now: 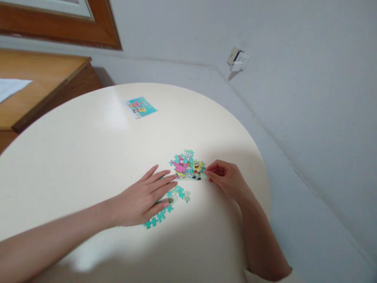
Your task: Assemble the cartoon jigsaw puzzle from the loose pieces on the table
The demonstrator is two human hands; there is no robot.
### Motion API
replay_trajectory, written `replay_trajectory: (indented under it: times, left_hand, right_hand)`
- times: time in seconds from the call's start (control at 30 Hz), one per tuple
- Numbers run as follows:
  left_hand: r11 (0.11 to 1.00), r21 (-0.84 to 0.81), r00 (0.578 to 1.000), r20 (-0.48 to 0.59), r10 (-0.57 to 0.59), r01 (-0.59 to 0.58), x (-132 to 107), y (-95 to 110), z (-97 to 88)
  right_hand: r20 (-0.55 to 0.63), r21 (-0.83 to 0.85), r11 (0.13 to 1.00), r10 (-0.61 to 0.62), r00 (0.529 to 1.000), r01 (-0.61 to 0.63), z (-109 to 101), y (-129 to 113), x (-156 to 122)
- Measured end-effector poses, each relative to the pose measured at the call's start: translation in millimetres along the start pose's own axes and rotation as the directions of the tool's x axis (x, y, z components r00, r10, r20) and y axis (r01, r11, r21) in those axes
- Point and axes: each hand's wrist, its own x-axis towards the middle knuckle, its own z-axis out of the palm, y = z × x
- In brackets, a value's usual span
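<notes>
A partly joined jigsaw puzzle [189, 167] lies on the table, showing a pink starfish, a pale blue figure and a yellow sponge character. At its right edge, my right hand [225, 177] pinches with thumb and index finger, and a piece seems to sit between the fingertips. My left hand [149, 194] lies flat with fingers spread, fingertips close to the puzzle's lower left corner. Loose teal puzzle pieces [161, 216] are scattered under and around that hand, and some are hidden by it.
A small picture card [141, 107] with the same characters lies farther back on the round cream table [188, 110]. A wooden desk [44, 67] with white paper [11, 87] stands at the left. A plug and socket [238, 59] are on the wall.
</notes>
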Motion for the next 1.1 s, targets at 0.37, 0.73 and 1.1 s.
replay_trajectory:
  times: [0.37, 0.73, 1.1]
  left_hand:
    - [1.000, -0.008, 1.000, -0.002, 0.002, -0.002, 0.2, -0.4, -0.8]
    - [1.000, -0.008, 1.000, -0.007, 0.000, 0.000, 0.3, -0.2, -0.4]
    - [1.000, 0.012, 1.000, 0.013, 0.005, -0.005, 0.4, 0.1, -2.3]
  right_hand:
    - [0.003, -0.128, 0.991, -0.032, 0.999, 0.032, 1.5, 2.6, -2.8]
    - [0.006, -0.219, 0.974, -0.054, 0.999, 0.054, 2.6, -0.6, -3.4]
    - [-0.009, -0.305, 0.951, -0.056, 0.998, 0.051, 3.7, -2.0, -3.8]
